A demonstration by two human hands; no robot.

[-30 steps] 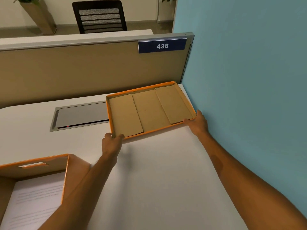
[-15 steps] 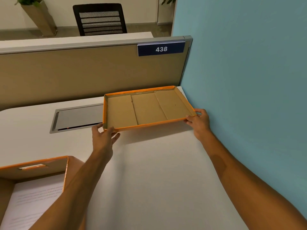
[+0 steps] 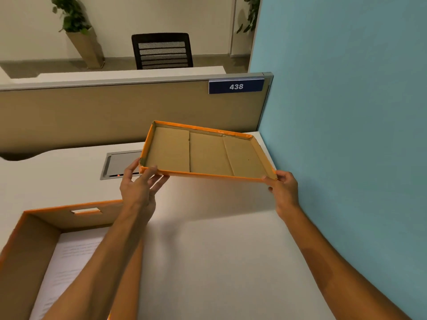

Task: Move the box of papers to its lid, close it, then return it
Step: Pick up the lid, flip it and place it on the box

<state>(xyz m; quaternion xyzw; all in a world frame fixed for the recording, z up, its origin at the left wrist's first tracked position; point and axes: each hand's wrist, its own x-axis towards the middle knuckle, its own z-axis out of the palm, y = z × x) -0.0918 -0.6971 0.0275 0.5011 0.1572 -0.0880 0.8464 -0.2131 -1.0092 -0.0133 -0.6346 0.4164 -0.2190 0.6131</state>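
Orange edges and brown cardboard make up the lid (image 3: 208, 153), which is held in the air above the white desk (image 3: 219, 250) with its hollow side turned up toward the camera. Its long axis runs from left to right, between the two hands, and it is tilted: the left end is a little higher than the right end, and the near long edge is lower than the far one. The left hand (image 3: 138, 190) holds the near left corner; the thumb lies on the rim and the other fingers (image 3: 159, 181) are spread under the bottom, so the hand is closed on the lid only loosely. The right hand (image 3: 283, 188) pinches the near right corner, thumb on top of the rim and fingers below it. Under the lid, a soft shadow falls on the desk. Just left of the left hand's grip, a grey cable hatch (image 3: 120, 163) is set into the desk, partly hidden by the lid. Nearer than the left forearm, at the lower left, stands the open box (image 3: 53, 220), with a slot handle in its far wall and white papers (image 3: 67, 262) lying flat inside. Right of the right hand's grip is a blue wall (image 3: 346, 135), close to the lid's corner. Beyond the lid stands a tan partition (image 3: 92, 112) with a sign (image 3: 236, 86) reading 438.
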